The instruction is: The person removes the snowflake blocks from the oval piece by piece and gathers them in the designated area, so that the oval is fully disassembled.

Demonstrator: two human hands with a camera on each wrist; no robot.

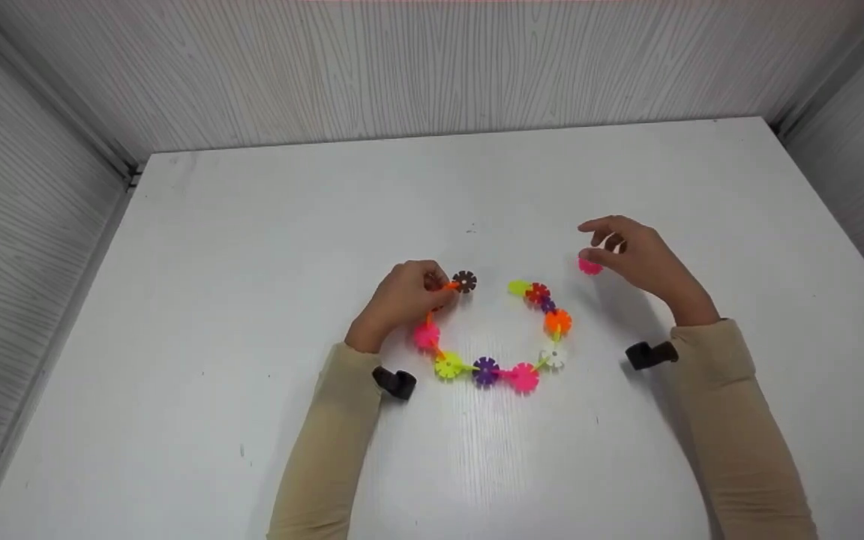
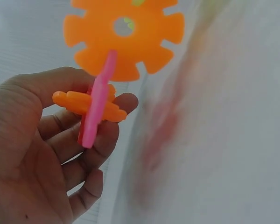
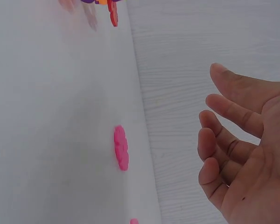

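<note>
A chain of notched plastic discs (image 1: 485, 371) in several colours curves in an open loop on the white table. My left hand (image 1: 407, 294) pinches its left end, where an orange disc (image 1: 452, 285) joins a brown disc (image 1: 465, 282). Up close in the left wrist view, an orange disc (image 2: 88, 39) and an edge-on pink disc (image 2: 98, 109) are linked near the fingers. My right hand (image 1: 638, 259), fingers loosely bent, hovers above a loose pink disc (image 1: 590, 265). In the right wrist view that pink disc (image 3: 121, 148) lies apart from the fingers.
The chain's other end, a yellow disc (image 1: 519, 288), lies right of the brown one. Another bit of pink (image 3: 134, 221) shows at the right wrist view's lower edge. Wood-grained panels (image 1: 402, 71) stand behind the table (image 1: 289, 217) and at both sides.
</note>
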